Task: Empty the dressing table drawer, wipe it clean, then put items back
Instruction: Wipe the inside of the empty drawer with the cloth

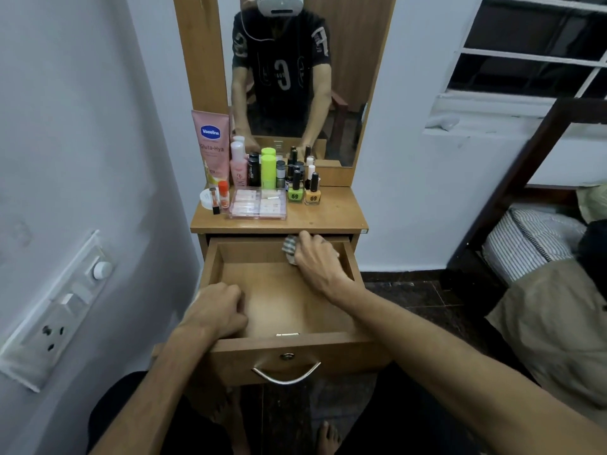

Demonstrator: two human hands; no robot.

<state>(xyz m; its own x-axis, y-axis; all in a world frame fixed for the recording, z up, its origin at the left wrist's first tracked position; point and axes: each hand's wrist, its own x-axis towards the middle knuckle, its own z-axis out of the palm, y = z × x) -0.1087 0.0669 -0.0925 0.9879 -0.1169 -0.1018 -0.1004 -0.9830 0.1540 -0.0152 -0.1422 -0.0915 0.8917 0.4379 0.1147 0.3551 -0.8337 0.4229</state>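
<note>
The wooden drawer (pixel 282 341) of the dressing table is pulled out and holds no items. My right hand (pixel 317 261) presses a small striped cloth (pixel 290 247) against the drawer's back right corner. My left hand (pixel 216 310) is closed over the drawer's front left rim. On the table top (pixel 331 215) stand the cosmetics: a pink Vaseline tube (pixel 212 146), a pink bottle (pixel 238 164), a green bottle (pixel 267 167), nail polish bottles (pixel 303 190) and a clear plastic box (pixel 258 203).
A mirror (pixel 295 77) rises behind the table and reflects a person. A white wall with a switch panel (pixel 56 310) is close on the left. A bed frame with a striped mattress (pixel 525 244) stands on the right. The dark floor (pixel 414 297) lies below.
</note>
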